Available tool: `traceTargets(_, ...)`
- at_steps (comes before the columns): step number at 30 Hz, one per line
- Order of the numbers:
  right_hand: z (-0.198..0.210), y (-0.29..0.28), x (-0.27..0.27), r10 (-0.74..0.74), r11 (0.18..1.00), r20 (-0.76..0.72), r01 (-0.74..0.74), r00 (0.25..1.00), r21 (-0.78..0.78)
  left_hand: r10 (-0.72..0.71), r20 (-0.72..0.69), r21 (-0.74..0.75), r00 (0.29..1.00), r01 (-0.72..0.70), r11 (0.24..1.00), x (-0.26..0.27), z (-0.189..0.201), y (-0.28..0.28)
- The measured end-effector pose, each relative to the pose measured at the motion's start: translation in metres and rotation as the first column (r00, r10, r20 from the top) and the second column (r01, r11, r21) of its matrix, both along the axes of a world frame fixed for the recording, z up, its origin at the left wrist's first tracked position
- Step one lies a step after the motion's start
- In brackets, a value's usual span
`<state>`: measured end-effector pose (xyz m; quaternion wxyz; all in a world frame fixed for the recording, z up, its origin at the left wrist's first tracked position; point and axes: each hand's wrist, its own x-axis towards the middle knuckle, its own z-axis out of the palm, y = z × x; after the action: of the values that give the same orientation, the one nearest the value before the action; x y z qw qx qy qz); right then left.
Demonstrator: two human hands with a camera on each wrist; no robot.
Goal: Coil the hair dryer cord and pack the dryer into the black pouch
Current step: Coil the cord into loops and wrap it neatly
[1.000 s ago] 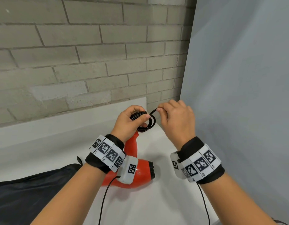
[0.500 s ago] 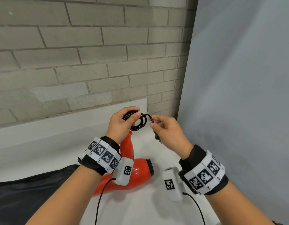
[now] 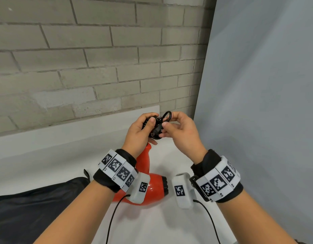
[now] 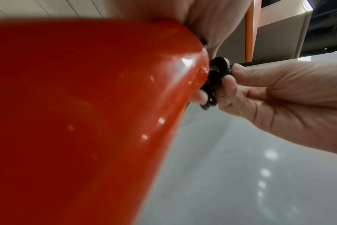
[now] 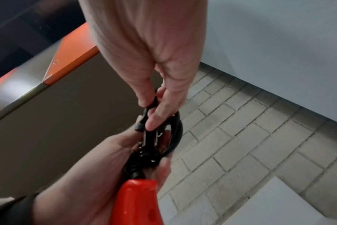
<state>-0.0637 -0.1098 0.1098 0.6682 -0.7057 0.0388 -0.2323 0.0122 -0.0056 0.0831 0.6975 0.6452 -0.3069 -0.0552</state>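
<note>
The red hair dryer [image 3: 153, 188] lies on the white table [image 3: 46, 155], its handle [image 3: 144, 159] pointing up and away from me. My left hand [image 3: 143, 131] grips the coiled black cord [image 3: 156, 127] at the handle's end. My right hand [image 3: 176, 127] pinches the black plug [image 5: 148, 120] and a loop of cord [image 3: 167, 115] against the coil. In the left wrist view the dryer's red body [image 4: 87, 114] fills the left side, with the cord [image 4: 215, 79] between both hands' fingertips. The black pouch [image 3: 37, 206] lies flat at the lower left.
A grey brick wall [image 3: 81, 59] rises behind the table, and a pale grey panel [image 3: 266, 103] closes the right side. Thin black cables [image 3: 113, 219] run from the white wrist cameras along both forearms. Bare white table surface lies in front of the dryer.
My right hand has brought the plug end in from the right and up against the coil held in my left hand. Both hands have risen slightly; the dryer stays in place.
</note>
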Motion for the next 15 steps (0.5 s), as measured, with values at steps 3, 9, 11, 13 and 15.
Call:
traceTargets(3, -0.005, 0.003, 0.002, -0.075, 0.997, 0.039, 0.075, 0.996, -0.018, 0.019, 0.037, 0.018, 0.999, -0.019, 1.0, 0.002, -0.001, 0.001)
traceTargets(9, -0.017, 0.011, 0.005, -0.237, 0.971, 0.102, 0.237, 0.966, 0.012, 0.038, 0.061, 0.09, 0.997, -0.044, 0.995, -0.001, -0.002, 0.001)
traceTargets(11, -0.02, 0.014, 0.006, -0.294, 0.955, 0.115, 0.295, 0.949, 0.008, 0.043, 0.069, 0.094, 0.997, -0.049, 0.994, -0.001, -0.001, 0.0)
traceTargets(13, -0.023, 0.017, 0.006, -0.342, 0.938, 0.138, 0.345, 0.93, -0.003, 0.049, 0.073, 0.099, 0.996, -0.056, 0.994, -0.002, -0.001, -0.002)
traceTargets(15, -0.027, 0.017, 0.005, -0.39, 0.908, 0.175, 0.409, 0.904, -0.092, 0.051, 0.066, 0.09, 0.996, -0.057, 0.994, -0.004, 0.0, -0.003)
